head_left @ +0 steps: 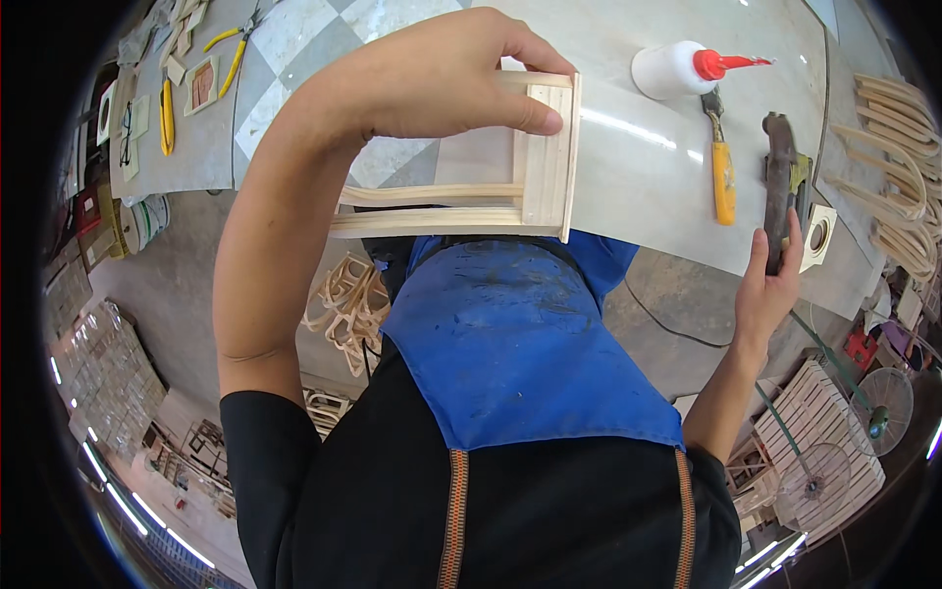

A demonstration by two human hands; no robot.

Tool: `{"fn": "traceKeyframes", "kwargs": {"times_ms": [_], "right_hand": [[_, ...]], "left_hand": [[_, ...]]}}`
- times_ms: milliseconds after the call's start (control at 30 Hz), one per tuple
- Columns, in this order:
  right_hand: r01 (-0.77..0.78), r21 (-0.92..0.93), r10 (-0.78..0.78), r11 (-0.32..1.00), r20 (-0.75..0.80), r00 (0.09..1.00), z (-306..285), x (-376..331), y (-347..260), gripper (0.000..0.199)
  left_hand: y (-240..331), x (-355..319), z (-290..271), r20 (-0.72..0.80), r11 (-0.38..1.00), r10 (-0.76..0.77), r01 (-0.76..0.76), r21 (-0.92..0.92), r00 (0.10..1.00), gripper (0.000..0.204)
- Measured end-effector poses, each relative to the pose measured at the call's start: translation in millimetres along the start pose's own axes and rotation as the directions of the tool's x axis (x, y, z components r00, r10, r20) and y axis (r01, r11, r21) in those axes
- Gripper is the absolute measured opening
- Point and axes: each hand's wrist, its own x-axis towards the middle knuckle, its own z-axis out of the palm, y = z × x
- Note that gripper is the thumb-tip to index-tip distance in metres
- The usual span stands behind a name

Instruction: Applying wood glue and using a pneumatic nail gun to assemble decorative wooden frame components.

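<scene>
My left hand (442, 83) reaches over a pale wooden frame (549, 162) at the table's near edge. Its thumb presses the frame's top board and its fingers curl over the far side, gripping it. The frame has slender rails running left from a wider end board. At the right, the fingers and thumb of my right hand (770, 290) lie on either side of the dark handle of a tool that looks like a nail gun (780, 167). Part of that tool's body is hidden behind the handle.
A white glue bottle (672, 71) with a red nozzle lies beside a yellow-handled tool (723, 182). Yellow-handled pliers (234, 64) and wood scraps are at the far left. Curved wooden parts (898, 167) are stacked at the right. A fan (878, 407) stands lower right.
</scene>
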Motion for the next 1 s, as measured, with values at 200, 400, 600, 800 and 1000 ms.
{"fn": "traceKeyframes", "kwargs": {"times_ms": [200, 400, 600, 800, 1000], "right_hand": [[0.066, -0.189, -0.083, 0.980, -0.079, 0.993, 17, 24, 64, 0.045], [0.075, -0.299, -0.095, 0.951, -0.051, 0.994, 23, 50, 63, 0.042], [0.065, -0.157, -0.072, 0.985, -0.038, 0.997, 24, 65, 63, 0.044], [0.115, -0.164, -0.127, 0.980, -0.066, 0.990, 21, 88, 146, 0.051], [0.100, -0.193, -0.114, 0.976, -0.062, 0.992, 29, 84, 109, 0.056]], "left_hand": [[21, -13, -7, -0.112, 0.996, 0.088, -0.087, 0.018, 0.990, 0.044], [41, -32, 9, -0.536, 0.906, 0.392, -0.415, 0.084, 0.748, 0.043], [31, -34, 29, -0.826, 0.835, 0.323, -0.549, 0.020, 0.462, 0.064], [30, -29, 41, -0.962, 0.789, 0.078, -0.606, -0.100, 0.261, 0.048], [19, -32, 38, -0.983, 0.849, 0.167, -0.517, 0.104, 0.076, 0.039]]}}
